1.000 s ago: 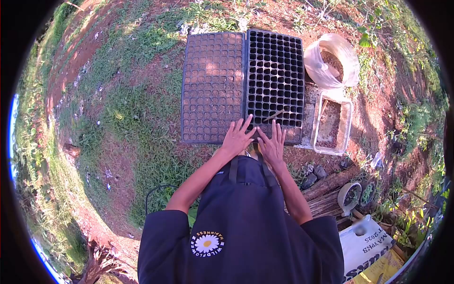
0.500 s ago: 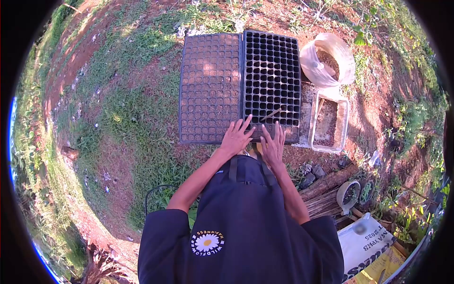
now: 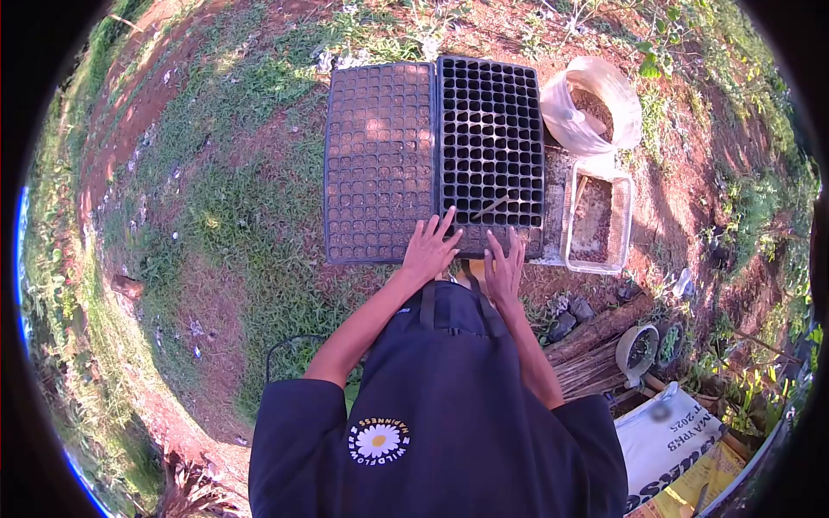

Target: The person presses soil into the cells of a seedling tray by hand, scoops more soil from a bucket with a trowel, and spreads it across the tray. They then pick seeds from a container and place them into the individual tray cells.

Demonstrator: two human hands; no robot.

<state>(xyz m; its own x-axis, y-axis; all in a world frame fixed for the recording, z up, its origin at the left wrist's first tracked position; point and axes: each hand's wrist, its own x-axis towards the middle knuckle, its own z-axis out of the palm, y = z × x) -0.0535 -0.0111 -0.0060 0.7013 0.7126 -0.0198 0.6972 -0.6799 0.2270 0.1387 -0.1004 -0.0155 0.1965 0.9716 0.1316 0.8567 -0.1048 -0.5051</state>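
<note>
Two black seedling trays lie side by side in front of me. Brown soil fills the cells of the left seedling tray [image 3: 380,160]. The right seedling tray [image 3: 489,129] has mostly dark, hollow cells, with soil in its nearest rows. My left hand [image 3: 429,251] is open, fingers spread over the near edge where the trays meet. Over the near rows of the right tray, my right hand [image 3: 503,269] is open, its fingers stretched forward on or just above the soil; contact is hard to tell. A thin stick [image 3: 490,207] lies across the hollow cells just beyond my hands.
To the right stand a rolled-down whitish sack [image 3: 561,121] with brown material inside and a white plastic basket [image 3: 629,226] with a stick in it. Nearer are logs [image 3: 596,332], a grey bucket [image 3: 632,373] and a printed sack [image 3: 661,440]. Grass and red soil surround everything.
My right hand has shifted slightly right along the near rows of the right tray. My left hand has barely moved. The whole view has shifted a little.
</note>
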